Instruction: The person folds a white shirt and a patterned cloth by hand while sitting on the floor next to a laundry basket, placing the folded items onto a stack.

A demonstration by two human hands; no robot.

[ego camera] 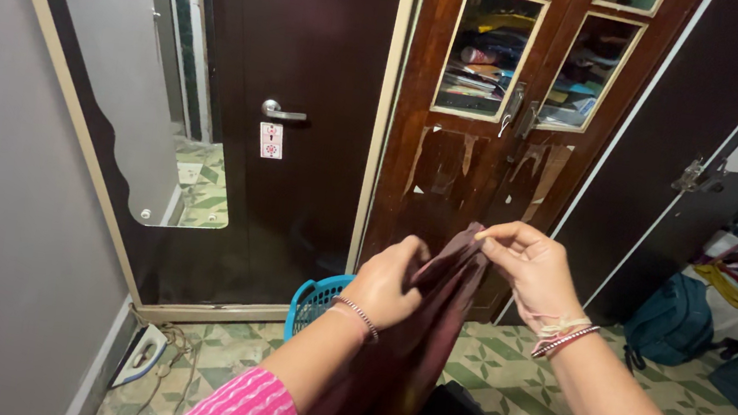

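Our left hand [386, 285] wraps its fingers shut around the top of the long, dark maroon cloth [414, 335]. Our right hand [532, 270] pinches its top edge between thumb and fingers. We should keep that edge tight and level so it hangs flat.

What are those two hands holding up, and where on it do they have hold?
A dark maroon cloth: the left hand and right hand both pinch its top edge, the rest hanging down.

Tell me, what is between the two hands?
In the head view, the dark maroon cloth is between them. The left hand grips one side and the right hand pinches its top edge.
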